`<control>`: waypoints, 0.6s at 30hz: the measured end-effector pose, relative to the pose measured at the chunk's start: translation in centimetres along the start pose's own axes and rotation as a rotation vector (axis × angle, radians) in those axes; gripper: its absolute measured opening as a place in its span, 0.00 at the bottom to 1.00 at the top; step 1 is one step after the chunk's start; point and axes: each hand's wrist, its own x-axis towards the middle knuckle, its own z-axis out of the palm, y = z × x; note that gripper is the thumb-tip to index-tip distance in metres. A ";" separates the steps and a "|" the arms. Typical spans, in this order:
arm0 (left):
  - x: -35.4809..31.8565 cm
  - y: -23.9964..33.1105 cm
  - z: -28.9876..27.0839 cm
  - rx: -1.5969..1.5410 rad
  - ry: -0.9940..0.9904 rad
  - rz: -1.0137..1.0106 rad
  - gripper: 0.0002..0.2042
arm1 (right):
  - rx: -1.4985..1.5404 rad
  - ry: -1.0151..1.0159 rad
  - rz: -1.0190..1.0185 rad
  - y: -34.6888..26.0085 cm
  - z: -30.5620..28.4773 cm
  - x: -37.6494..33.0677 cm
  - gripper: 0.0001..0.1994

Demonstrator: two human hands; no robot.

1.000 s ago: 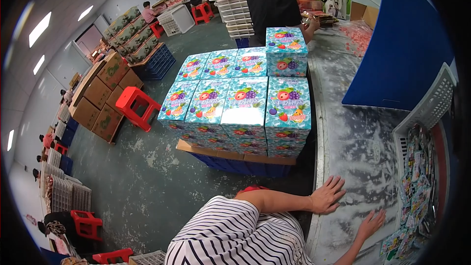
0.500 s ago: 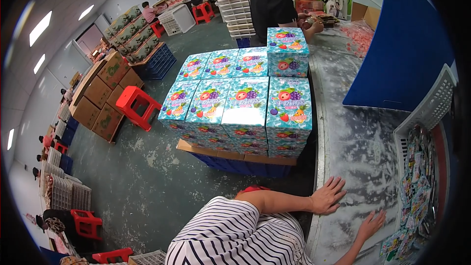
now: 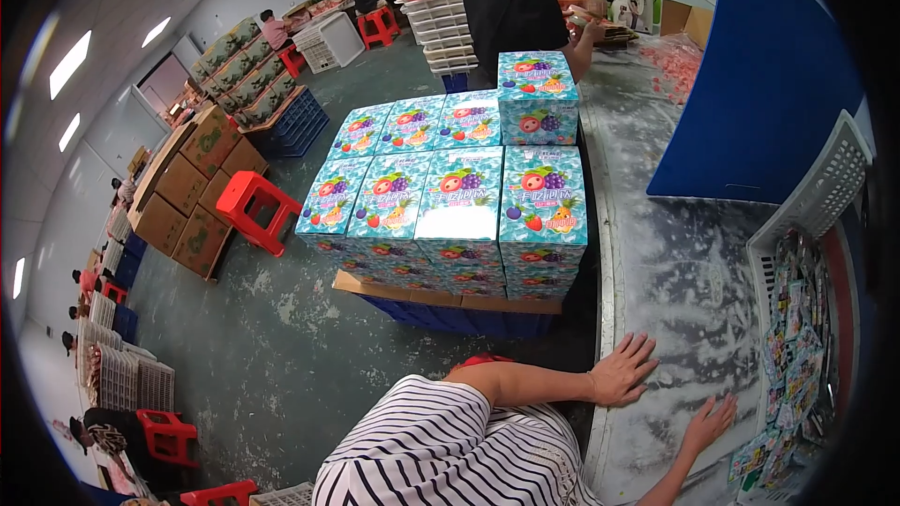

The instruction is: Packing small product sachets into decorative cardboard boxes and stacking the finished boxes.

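My left hand [image 3: 623,371] lies flat on the worn grey tabletop [image 3: 670,281], close to its metal edge, with the fingers stretched out. Below it in the picture, my right hand [image 3: 710,424] rests on the same top, fingers extended and nothing in them. Nearest to the right hand is a white plastic basket [image 3: 761,267] lying on its side or tilted. Small colourful printed sachets [image 3: 797,356] fill it, and several spill out by its lower end [image 3: 755,459]. My striped sleeve and bare forearm [image 3: 539,382] lead to the left hand.
Teal fruit-printed boxes [image 3: 459,192] stand stacked on a blue pallet [image 3: 450,317] beside the table. A blue panel [image 3: 722,94] rises from the tabletop. Beyond, a person in black [image 3: 511,14] handles something. A red stool [image 3: 258,211] and brown cartons [image 3: 192,187] stand on the floor.
The whole view has shifted slightly. My hands stay flat in the same places on the table. The person in black has turned further away and raised their hands a little.
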 end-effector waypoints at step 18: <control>0.1 0.2 -0.6 0.017 -0.061 -0.024 0.30 | -0.014 -0.045 0.047 -1.0 -0.9 0.0 0.25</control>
